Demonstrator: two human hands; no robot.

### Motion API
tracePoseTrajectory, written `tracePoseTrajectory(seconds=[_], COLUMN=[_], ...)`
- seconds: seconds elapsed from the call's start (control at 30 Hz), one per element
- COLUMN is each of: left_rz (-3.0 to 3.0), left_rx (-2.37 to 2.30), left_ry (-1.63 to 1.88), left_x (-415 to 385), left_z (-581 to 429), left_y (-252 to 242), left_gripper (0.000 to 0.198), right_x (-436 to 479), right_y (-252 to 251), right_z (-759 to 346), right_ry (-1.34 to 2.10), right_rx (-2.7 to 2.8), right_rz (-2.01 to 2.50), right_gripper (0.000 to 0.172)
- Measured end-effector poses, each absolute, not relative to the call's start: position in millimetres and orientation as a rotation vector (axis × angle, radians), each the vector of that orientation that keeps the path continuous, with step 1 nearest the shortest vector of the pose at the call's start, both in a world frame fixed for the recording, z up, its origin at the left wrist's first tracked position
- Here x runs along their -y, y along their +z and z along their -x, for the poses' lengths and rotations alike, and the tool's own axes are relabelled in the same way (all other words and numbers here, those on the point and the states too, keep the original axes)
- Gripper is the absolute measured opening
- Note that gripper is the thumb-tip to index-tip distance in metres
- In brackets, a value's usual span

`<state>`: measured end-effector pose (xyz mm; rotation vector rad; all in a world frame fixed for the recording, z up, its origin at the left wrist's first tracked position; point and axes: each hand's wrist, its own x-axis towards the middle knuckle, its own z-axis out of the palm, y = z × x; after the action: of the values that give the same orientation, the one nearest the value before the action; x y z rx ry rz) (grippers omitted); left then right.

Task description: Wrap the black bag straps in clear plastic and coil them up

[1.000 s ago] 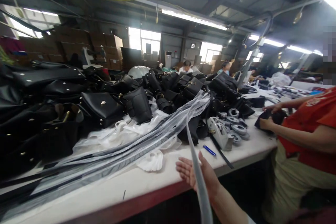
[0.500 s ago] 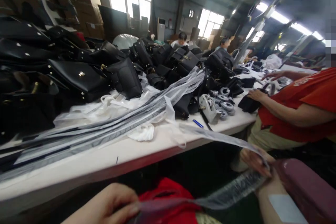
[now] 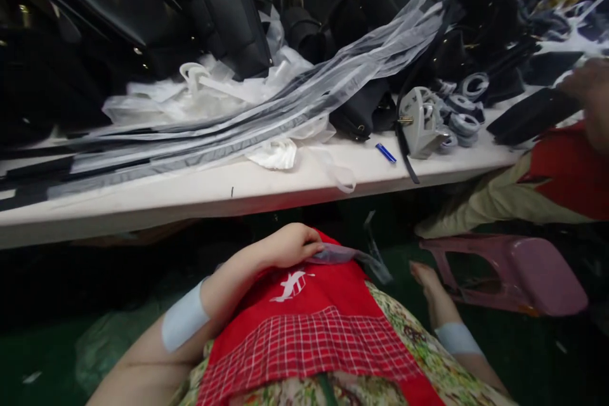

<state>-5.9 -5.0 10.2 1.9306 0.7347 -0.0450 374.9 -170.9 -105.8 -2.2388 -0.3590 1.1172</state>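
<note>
In front of my red apron (image 3: 304, 336), my left hand (image 3: 292, 246) is closed on one end of a clear plastic sleeve (image 3: 340, 255). The sleeve's loose end trails to the right over the apron's edge. Another thin piece of clear plastic (image 3: 373, 238) hangs beside it, blurred. My right hand (image 3: 425, 276) is apart from the sleeve, low on the right near a pink stool, fingers stretched out, with nothing seen in it. On the table (image 3: 200, 203) lies a long bundle of dark straps in clear sleeves (image 3: 266, 117).
Black handbags (image 3: 219, 9) are heaped along the back. White wrapping (image 3: 228, 92), a blue pen (image 3: 385, 153), a tape dispenser (image 3: 421, 120) and tape rolls (image 3: 464, 120) lie on the table. A pink stool (image 3: 547, 276) stands right, near a co-worker in red (image 3: 578, 171).
My view has tilted down. The sleeve that ran through both hands is now only in my left hand, near my waist. My right hand has let go and is lowered at the right.
</note>
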Motion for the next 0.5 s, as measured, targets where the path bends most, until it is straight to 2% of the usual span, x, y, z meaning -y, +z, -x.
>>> tracePoseTrajectory(seconds=[0.1,0.2,0.27,0.4,0.5], left_rz=[-2.029,-2.123,-2.125,-2.021,-1.731], left_rx=[-0.747,-0.812,-0.895,-1.036,-0.939], left_ry=[-0.025,0.005,0.041,0.039,-0.152], left_x=[19,34,37,28,24], left_z=[-15,-31,-28,25,88], left_y=[4,-2,-1,6,5], left_gripper=[0.031,0.029,0.027,0.035,0.030], right_x=[106,61,48,36,21], right_y=[-98,-70,-50,-31,-34], right_z=[-332,-265,-228,-222,-258], right_ry=[1.164,1.557,1.789,1.932,1.913], right_rx=[0.626,1.251,1.614,1.976,2.014], right_rz=[2.042,1.531,1.265,1.283,1.397], right_gripper=[0.037,0.048,0.048,0.044,0.043])
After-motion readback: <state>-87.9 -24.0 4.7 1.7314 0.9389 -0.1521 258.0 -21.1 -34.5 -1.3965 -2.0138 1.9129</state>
